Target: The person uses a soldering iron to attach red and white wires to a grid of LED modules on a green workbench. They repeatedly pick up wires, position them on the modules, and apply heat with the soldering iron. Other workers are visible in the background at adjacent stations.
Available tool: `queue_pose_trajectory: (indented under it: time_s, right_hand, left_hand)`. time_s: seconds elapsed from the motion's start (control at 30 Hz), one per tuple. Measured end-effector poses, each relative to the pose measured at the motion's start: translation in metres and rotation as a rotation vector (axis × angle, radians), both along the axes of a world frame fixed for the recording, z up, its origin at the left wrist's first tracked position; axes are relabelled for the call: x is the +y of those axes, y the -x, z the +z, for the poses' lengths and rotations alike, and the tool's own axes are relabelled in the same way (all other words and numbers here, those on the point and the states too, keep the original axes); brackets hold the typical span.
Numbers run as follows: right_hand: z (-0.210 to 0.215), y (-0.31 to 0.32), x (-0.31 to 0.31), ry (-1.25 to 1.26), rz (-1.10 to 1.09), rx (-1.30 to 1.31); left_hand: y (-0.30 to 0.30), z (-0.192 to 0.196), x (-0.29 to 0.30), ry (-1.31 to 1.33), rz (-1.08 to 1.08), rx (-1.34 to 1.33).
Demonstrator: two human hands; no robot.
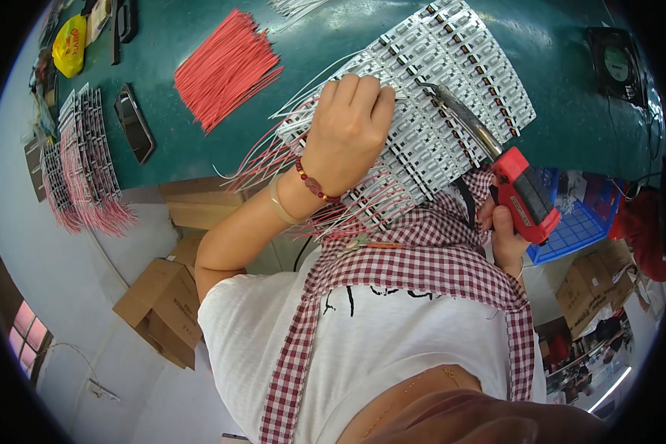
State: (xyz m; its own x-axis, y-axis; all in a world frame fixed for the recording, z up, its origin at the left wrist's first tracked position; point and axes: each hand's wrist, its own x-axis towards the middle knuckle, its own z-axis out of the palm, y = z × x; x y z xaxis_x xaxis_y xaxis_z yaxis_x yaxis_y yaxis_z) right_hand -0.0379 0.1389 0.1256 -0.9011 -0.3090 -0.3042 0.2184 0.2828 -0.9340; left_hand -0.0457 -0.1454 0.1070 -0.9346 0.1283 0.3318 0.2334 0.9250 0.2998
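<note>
A large panel of small silver circuit boards (451, 96) lies tilted over the table's near edge, against my checked apron. My left hand (351, 122) is over its left part, fingers curled and pinched together on a thin white wire; the fingertips are mostly hidden. Red and white wires (263, 159) trail from the panel's left side, under and beside my wrist. My right hand (505, 237) is wrapped round the handle of a red and black soldering iron (522, 192). Its bent metal tip reaches over the panel, a little right of my left fingers.
On the green table (311, 44) lie a bundle of red wires (228, 68), a phone (134, 123) and wired boards (89, 155) at the left edge. A black fan-like unit (616, 65) stands far right. A blue crate (581, 214) and cardboard boxes (159, 307) are below table height.
</note>
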Motion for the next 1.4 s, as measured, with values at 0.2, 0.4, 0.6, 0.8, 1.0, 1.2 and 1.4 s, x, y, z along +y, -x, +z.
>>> queue_pose_trajectory:
  time_s: [0.2, 0.4, 0.6, 0.8, 1.0, 1.2, 1.4]
  right_hand:
    - [0.001, -0.002, 0.002, 0.028, 0.020, -0.072]
    - [-0.015, -0.009, 0.013, -0.036, 0.073, -0.003]
    - [-0.019, -0.008, 0.017, -0.101, 0.133, 0.117]
    - [-0.008, -0.008, 0.016, -0.051, 0.031, 0.059]
    - [-0.006, -0.011, 0.019, -0.007, 0.030, 0.005]
    - [-0.010, -0.013, 0.028, -0.078, 0.091, -0.032]
    - [-0.022, -0.013, 0.043, -0.134, 0.193, 0.046]
  left_hand:
    - [-0.005, -0.001, 0.009, -0.072, -0.030, 0.007]
    - [-0.005, -0.006, 0.012, -0.083, -0.020, 0.003]
    - [-0.004, -0.004, 0.014, -0.068, -0.013, -0.011]
    - [-0.003, -0.001, 0.013, 0.014, -0.006, -0.022]
    - [-0.006, 0.002, 0.015, -0.019, -0.026, 0.032]
    - [-0.010, -0.006, 0.023, -0.081, -0.040, 0.011]
    - [-0.010, -0.006, 0.024, -0.070, -0.022, 0.007]
